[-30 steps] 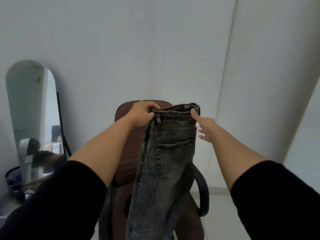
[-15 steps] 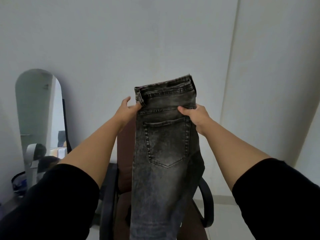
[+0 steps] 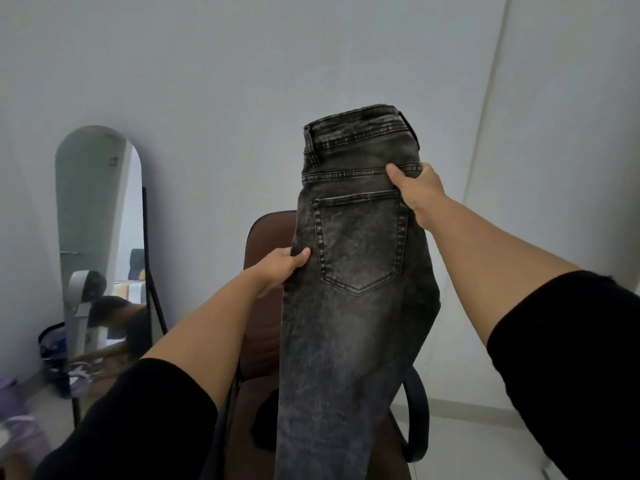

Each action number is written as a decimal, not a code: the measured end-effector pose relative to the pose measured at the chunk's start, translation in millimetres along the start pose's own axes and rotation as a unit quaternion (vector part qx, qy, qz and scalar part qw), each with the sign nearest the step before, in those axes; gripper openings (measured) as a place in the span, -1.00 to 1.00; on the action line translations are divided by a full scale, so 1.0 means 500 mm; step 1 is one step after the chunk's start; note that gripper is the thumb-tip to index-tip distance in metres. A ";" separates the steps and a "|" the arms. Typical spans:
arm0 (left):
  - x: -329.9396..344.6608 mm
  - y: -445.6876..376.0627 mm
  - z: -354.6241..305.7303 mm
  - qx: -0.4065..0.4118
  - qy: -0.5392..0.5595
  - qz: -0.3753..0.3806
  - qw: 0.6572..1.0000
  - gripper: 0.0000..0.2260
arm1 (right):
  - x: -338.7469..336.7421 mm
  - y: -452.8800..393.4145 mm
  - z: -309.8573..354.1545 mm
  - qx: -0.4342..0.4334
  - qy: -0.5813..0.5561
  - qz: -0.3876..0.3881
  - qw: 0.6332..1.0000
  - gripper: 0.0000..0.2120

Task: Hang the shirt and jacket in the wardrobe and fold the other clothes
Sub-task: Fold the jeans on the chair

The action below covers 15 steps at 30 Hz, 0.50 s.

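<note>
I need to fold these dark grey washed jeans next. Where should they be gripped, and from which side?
Grip the dark grey washed jeans at the waistband, one hand at each side edge, coming in from the sides. They hang lengthwise, already doubled leg on leg, so the stiff band should keep them flat. The right hand pinches just below it; the left hand holds lower down.

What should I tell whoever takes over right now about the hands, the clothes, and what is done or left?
Left hand grips the jeans' left edge, level with the back pocket. Right hand grips the right edge nearer the waistband.
Jeans hang lengthwise, held up in front of the brown chair, not yet folded down.
Left: fold the jeans. Shirt, jacket and wardrobe are not in view.
</note>
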State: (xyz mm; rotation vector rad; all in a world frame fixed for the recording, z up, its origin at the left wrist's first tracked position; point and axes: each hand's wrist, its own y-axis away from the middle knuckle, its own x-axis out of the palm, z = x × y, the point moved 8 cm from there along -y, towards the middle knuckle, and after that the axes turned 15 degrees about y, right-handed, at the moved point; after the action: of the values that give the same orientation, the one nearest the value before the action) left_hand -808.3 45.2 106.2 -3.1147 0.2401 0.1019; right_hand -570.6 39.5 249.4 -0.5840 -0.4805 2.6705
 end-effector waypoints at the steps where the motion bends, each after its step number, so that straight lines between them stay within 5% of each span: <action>1: 0.004 0.000 -0.010 0.017 0.006 -0.019 1.000 -0.63 | -0.001 -0.003 -0.014 0.017 0.020 0.017 0.999 -0.37; 7: 0.026 -0.018 -0.136 0.120 0.057 -0.106 0.986 -0.52 | -0.018 0.055 -0.187 0.149 0.090 0.035 0.984 -0.07; 10: 0.059 -0.034 -0.219 0.151 0.058 -0.123 0.979 -0.51 | 0.011 0.120 -0.298 0.262 0.033 0.089 0.960 0.11; 15: 0.048 -0.051 -0.285 0.186 0.056 -0.174 0.965 -0.57 | 0.086 0.220 -0.358 0.313 -0.171 0.273 0.893 0.06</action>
State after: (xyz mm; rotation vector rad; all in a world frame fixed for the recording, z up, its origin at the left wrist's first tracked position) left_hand -771.7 63.8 247.2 -2.7351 -0.2597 -0.1128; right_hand -556.2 5.1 38.2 -0.0425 0.5538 3.2142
